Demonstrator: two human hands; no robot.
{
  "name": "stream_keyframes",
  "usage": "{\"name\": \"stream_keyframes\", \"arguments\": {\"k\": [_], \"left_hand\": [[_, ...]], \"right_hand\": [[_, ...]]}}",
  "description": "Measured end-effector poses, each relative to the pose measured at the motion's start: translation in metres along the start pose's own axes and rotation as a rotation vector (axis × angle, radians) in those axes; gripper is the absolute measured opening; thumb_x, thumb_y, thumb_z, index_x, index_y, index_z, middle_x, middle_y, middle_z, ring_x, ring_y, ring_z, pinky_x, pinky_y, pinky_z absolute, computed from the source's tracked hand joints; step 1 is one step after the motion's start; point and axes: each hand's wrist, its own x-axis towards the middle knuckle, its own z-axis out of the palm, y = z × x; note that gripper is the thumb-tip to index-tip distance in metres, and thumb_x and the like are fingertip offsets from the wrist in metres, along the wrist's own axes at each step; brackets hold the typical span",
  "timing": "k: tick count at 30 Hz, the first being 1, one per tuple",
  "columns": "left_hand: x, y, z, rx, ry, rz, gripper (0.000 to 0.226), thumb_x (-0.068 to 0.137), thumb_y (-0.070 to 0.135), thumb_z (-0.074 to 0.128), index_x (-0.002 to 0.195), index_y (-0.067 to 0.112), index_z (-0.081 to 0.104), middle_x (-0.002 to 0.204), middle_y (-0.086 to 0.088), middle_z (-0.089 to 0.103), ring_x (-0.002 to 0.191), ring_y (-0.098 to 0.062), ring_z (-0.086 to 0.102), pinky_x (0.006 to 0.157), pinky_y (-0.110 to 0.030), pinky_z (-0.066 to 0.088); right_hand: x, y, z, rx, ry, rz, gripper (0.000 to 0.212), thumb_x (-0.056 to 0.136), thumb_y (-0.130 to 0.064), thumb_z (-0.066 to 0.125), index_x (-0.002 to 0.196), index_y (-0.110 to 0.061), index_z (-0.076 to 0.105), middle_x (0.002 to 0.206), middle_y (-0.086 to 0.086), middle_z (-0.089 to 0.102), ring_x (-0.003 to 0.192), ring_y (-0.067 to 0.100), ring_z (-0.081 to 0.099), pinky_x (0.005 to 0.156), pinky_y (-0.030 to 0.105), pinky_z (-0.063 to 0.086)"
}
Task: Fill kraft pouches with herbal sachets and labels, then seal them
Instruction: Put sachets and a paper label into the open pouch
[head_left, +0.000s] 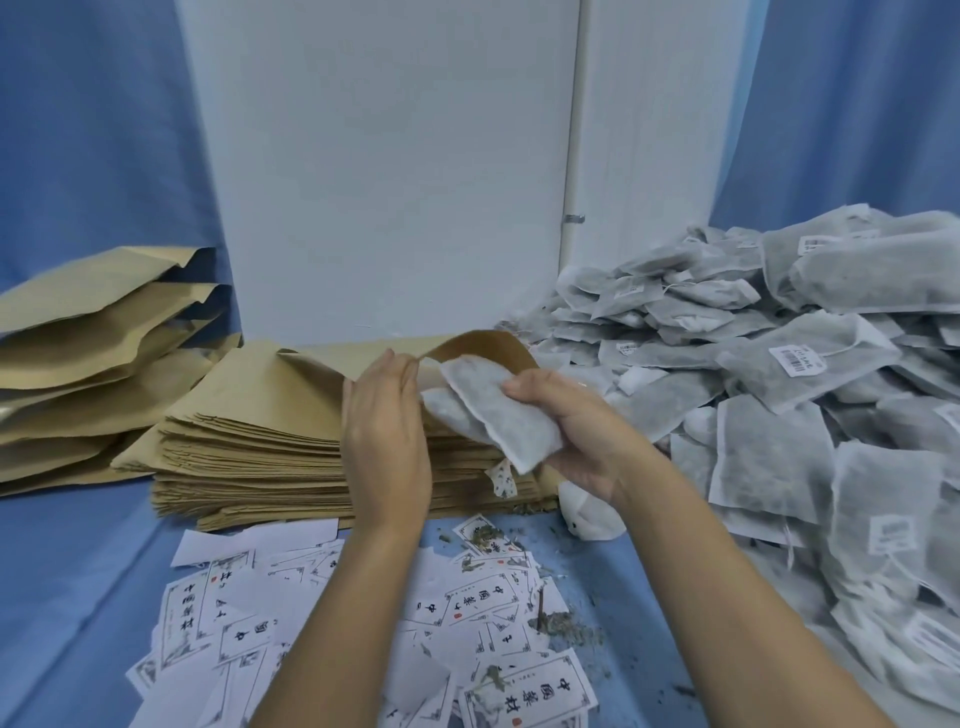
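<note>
Labels (527, 691) litter the near surface (78, 571). Right grip (566, 441) clamps two sachets (498, 410), probably soft and light, at the pouch (483, 345) mouth. Left grip (387, 431) pinches its floppy lip open.

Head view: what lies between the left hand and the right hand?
Herbal sachets, gripped by the right hand, fill that gap, at the lifted mouth of the top kraft pouch that the left hand holds. The head view shows this.
</note>
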Motion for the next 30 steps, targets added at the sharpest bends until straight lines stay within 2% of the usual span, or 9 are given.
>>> {"name": "stream_keyframes", "arguments": {"k": [3,7,10,13,18,22,24,28,30], "left_hand": [[-0.012,0.002,0.0,0.034,-0.016,0.002,0.02,0.094,0.001,0.05,0.108,-0.005,0.063,0.105,-0.017,0.066,0.107,-0.037,0.061,0.101,-0.064,0.036],[-0.021,0.009,-0.001,0.028,-0.009,0.036,0.021,0.096,0.008,0.05,0.106,-0.004,0.064,0.103,-0.015,0.067,0.104,-0.034,0.062,0.097,-0.063,0.04],[-0.024,0.015,-0.002,0.021,0.021,0.031,0.027,0.097,0.016,0.047,0.106,-0.002,0.064,0.103,-0.014,0.068,0.103,-0.033,0.062,0.091,-0.062,0.044],[-0.023,0.014,-0.004,0.03,0.022,-0.022,0.025,0.097,0.015,0.047,0.107,-0.001,0.065,0.102,-0.012,0.068,0.103,-0.033,0.062,0.093,-0.061,0.044],[-0.018,0.007,-0.006,0.085,0.0,-0.056,0.023,0.097,0.012,0.048,0.106,0.0,0.065,0.102,-0.01,0.069,0.101,-0.03,0.064,0.102,-0.057,0.039],[-0.018,0.008,-0.006,0.131,0.031,0.031,0.03,0.097,0.019,0.044,0.102,0.0,0.067,0.096,-0.009,0.07,0.092,-0.028,0.065,0.09,-0.057,0.047],[-0.023,0.009,-0.005,0.178,0.078,0.125,0.031,0.098,0.02,0.044,0.099,0.001,0.069,0.095,-0.007,0.071,0.089,-0.024,0.066,0.095,-0.051,0.047],[-0.03,0.009,-0.004,0.228,0.147,0.182,0.028,0.098,0.019,0.046,0.098,0.004,0.069,0.095,-0.004,0.071,0.088,-0.019,0.067,0.099,-0.041,0.043],[-0.032,0.009,-0.003,0.21,0.15,0.163,0.025,0.096,0.017,0.048,0.099,0.003,0.069,0.096,-0.004,0.071,0.089,-0.019,0.066,0.099,-0.04,0.043]], "right_hand": [[0.013,0.0,0.009,-0.036,0.192,0.024,0.011,0.091,-0.01,0.059,0.099,-0.003,0.06,0.088,0.009,0.066,0.076,0.016,0.064,0.076,0.032,0.057],[0.03,-0.002,0.029,-0.065,0.187,0.071,0.01,0.089,0.005,0.048,0.094,-0.003,0.052,0.107,0.017,0.05,0.1,0.026,0.053,0.101,0.04,0.046],[0.038,0.003,0.042,-0.437,0.207,0.105,0.017,0.087,0.006,0.048,0.079,-0.01,0.049,0.1,0.015,0.047,0.092,0.027,0.048,0.099,0.044,0.046],[0.04,0.009,0.047,-0.831,0.198,0.065,0.005,0.086,0.001,0.048,0.085,-0.001,0.053,0.088,0.015,0.047,0.082,0.025,0.045,0.078,0.033,0.046],[0.029,0.026,0.046,-1.253,0.444,-0.387,0.021,0.086,-0.022,0.055,0.099,-0.009,0.065,0.098,0.011,0.062,0.092,0.027,0.057,0.075,0.034,0.046],[0.022,0.035,0.053,-1.218,0.261,-0.502,0.01,0.085,-0.012,0.055,0.083,-0.014,0.064,0.081,0.002,0.062,0.074,0.016,0.053,0.066,0.026,0.037],[0.026,0.03,0.056,-1.26,0.195,-0.442,0.025,0.085,-0.004,0.05,0.062,-0.013,0.051,0.066,0.002,0.058,0.061,0.016,0.048,0.064,0.027,0.031],[0.037,0.019,0.063,-1.391,0.021,-0.237,0.03,0.096,-0.003,0.037,0.072,-0.015,0.049,0.104,0.021,0.063,0.1,0.032,0.055,0.073,0.029,0.032],[0.039,0.016,0.063,-1.362,-0.106,-0.141,0.032,0.098,-0.003,0.035,0.072,-0.016,0.048,0.093,0.018,0.056,0.096,0.028,0.051,0.083,0.033,0.038]]}}
